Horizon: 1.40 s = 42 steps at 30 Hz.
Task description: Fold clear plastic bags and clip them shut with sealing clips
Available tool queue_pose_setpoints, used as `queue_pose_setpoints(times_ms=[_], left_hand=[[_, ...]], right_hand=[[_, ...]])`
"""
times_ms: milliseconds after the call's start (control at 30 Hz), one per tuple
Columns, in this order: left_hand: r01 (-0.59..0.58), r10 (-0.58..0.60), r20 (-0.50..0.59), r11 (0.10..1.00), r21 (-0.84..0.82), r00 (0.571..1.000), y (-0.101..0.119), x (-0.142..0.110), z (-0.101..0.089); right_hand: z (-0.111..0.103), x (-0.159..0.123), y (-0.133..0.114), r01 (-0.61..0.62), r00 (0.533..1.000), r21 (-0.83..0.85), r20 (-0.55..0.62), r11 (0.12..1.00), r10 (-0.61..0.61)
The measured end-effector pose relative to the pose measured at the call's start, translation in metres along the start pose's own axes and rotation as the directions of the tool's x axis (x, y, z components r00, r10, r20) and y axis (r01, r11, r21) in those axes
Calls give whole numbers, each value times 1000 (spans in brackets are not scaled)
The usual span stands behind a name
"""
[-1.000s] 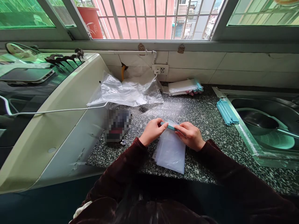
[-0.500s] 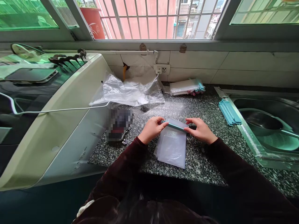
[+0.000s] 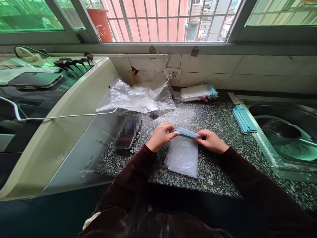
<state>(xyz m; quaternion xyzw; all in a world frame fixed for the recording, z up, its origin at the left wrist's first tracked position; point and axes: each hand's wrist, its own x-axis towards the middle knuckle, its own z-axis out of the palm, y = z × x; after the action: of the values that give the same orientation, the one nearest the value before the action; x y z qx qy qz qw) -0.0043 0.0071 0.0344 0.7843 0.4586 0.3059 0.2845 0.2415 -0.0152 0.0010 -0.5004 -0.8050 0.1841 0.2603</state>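
A teal sealing clip [image 3: 186, 134] lies across the upper part of a small stack of clear plastic bags [image 3: 184, 155]. My left hand [image 3: 162, 135] pinches the clip's left end between thumb and fingers. At the other end my right hand [image 3: 210, 140] closes thumb and fingers on the clip and the bag edge. A strip of plastic sticks out above the clip. The bags' lower part rests on the speckled stone counter [image 3: 220, 175], near its front edge.
Several teal clips [image 3: 244, 119] lie beside the sink [image 3: 255, 103], which holds a pan [image 3: 277, 127]. Clipped bags [image 3: 196, 92] are stacked by the wall. A crumpled clear bag [image 3: 141, 94], a phone [image 3: 126, 132] and a white cable [image 3: 74, 116] are on the left, beside a washing machine [image 3: 71, 99].
My right hand's raised fingers have come down and closed around the right end of the clip. My left hand keeps its pinch. The bags have barely moved.
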Motion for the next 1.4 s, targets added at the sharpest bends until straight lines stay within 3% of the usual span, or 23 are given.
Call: queue_pose_setpoints(times_ms=[500, 700, 867, 1100, 1400], left_hand=[[-30, 32, -52, 999, 41, 998, -5, 1, 4], [18, -26, -80, 995, -93, 996, -6, 3, 6], [108, -80, 116, 961, -256, 990, -7, 4, 9], [268, -113, 379, 883, -386, 918, -5, -1, 11], [290, -168, 341, 892, -346, 925, -7, 0, 13]], right_hand=[[4, -1, 0, 11, 1000, -39, -28, 999, -12], [-3, 0, -3, 52, 994, 29, -95, 998, -49], [-15, -1, -9, 122, 983, 63, -147, 990, -112], [-21, -3, -17, 192, 948, 67, -270, 979, -168], [-25, -5, -19, 204, 868, 52, -472, 978, -156]])
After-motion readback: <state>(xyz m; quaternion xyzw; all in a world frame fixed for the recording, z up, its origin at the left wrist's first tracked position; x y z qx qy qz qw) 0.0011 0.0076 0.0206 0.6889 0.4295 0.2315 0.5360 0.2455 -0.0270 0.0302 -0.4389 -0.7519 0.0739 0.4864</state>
